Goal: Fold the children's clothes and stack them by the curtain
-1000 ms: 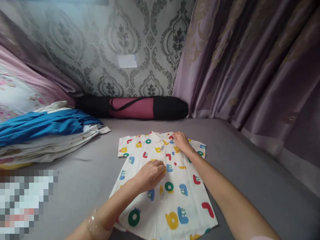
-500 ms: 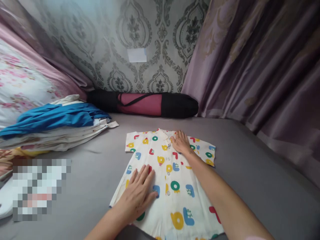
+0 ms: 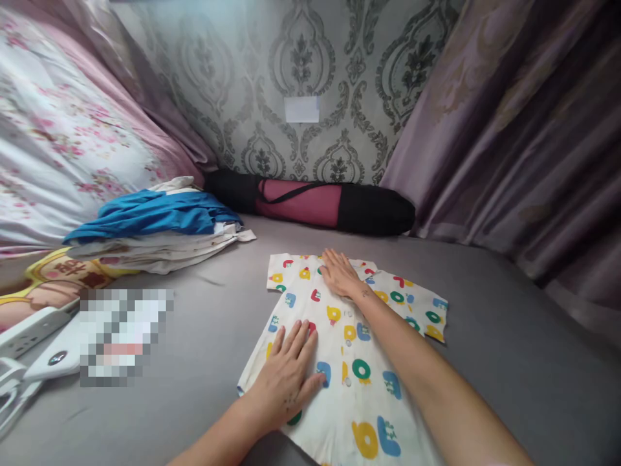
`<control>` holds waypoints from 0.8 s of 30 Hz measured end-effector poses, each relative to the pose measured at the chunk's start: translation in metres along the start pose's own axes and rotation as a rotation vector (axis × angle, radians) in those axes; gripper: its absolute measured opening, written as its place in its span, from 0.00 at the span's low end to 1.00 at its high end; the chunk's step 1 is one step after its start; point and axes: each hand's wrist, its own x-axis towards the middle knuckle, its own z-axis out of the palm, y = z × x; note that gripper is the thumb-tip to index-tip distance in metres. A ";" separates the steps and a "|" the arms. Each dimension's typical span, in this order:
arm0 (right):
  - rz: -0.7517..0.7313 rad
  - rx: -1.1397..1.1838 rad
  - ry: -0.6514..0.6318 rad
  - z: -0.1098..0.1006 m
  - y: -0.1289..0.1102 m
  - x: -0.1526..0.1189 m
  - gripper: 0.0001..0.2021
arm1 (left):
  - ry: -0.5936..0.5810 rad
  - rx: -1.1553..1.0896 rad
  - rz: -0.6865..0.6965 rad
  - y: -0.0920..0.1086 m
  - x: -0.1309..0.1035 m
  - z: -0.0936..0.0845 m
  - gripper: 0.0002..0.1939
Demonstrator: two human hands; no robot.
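Note:
A white short-sleeved shirt [image 3: 334, 362] with colourful letter prints lies spread out, button side up, on the grey sheet [image 3: 194, 401]. My left hand [image 3: 290, 369] rests flat on the left side of its body, fingers stretched out. Near the collar, my right hand [image 3: 341, 273] presses flat on the upper left of the shirt, its fingers extended. Neither hand grips anything. My right forearm crosses over the right side of the shirt and hides part of it. The hem runs out of view at the bottom.
A pile of clothes with a blue garment [image 3: 165, 217] on top lies at left. By it are a yellow printed item [image 3: 63, 275], a power strip [image 3: 36, 330] and a white object [image 3: 55, 356], partly pixelated. A black and maroon long bag [image 3: 298, 202] lies along the wall, beside curtains [image 3: 509, 129].
My right hand has slid leftward across the shirt, from right of the collar to its left. My left hand stays at the same spot on the fabric. The view has turned left.

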 end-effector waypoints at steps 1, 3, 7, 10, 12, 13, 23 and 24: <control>0.043 -0.002 -0.014 0.004 0.001 0.004 0.33 | 0.004 -0.005 -0.001 0.000 0.000 -0.001 0.35; 0.106 -0.007 -0.032 0.009 0.005 0.010 0.33 | 0.002 -0.014 -0.003 0.001 0.000 -0.002 0.35; 0.100 0.028 -0.076 0.009 0.012 0.015 0.34 | -0.036 -0.025 -0.025 0.002 0.000 -0.005 0.36; 0.125 0.130 -0.079 -0.002 0.011 0.010 0.35 | -0.029 -0.023 -0.023 0.001 0.000 -0.005 0.36; 0.151 0.173 -0.024 -0.009 0.010 -0.002 0.34 | -0.020 -0.017 -0.014 0.000 0.000 -0.003 0.36; 0.157 0.177 0.002 -0.012 0.011 -0.011 0.34 | -0.022 -0.014 -0.010 0.000 0.000 -0.003 0.36; 0.404 0.277 0.302 -0.026 0.080 -0.169 0.31 | 0.084 0.019 0.138 0.003 -0.006 0.000 0.30; 0.419 0.285 0.337 -0.026 0.082 -0.188 0.31 | 0.096 0.022 0.191 0.009 -0.007 -0.002 0.30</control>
